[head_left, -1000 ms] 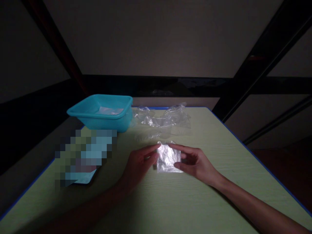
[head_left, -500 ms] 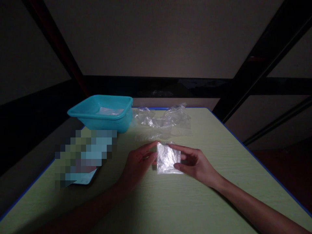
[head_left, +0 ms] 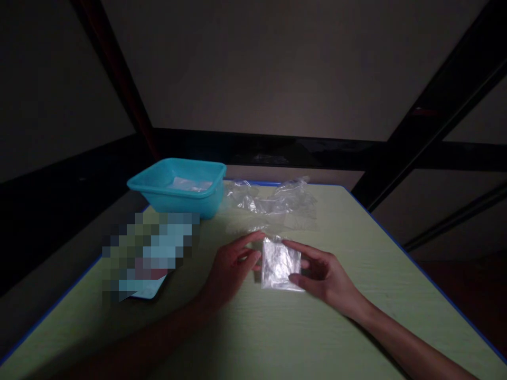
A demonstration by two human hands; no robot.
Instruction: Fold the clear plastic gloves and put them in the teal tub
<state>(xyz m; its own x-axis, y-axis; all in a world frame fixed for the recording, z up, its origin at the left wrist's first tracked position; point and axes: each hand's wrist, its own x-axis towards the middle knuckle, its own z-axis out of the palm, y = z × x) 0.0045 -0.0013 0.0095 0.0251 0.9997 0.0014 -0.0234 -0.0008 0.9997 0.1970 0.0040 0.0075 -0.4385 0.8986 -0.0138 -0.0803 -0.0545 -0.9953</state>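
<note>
A small, folded clear plastic bag [head_left: 280, 264] lies on the pale green table [head_left: 277, 332], held between both hands. My left hand [head_left: 232, 266] pinches its left edge with thumb and forefinger. My right hand [head_left: 322, 274] grips its right side, forefinger along the top edge and thumb at the lower corner.
A teal plastic basin [head_left: 180, 187] with something pale inside stands at the table's back left. Several crumpled clear bags [head_left: 277, 203] lie beside it at the back middle. A blurred flat object [head_left: 148, 253] lies to the left. Dark metal frame bars rise behind the table.
The view shifted slightly, so everything sits a little lower and to the right. Both hands have drawn closer together on the bag, which looks a little narrower.
</note>
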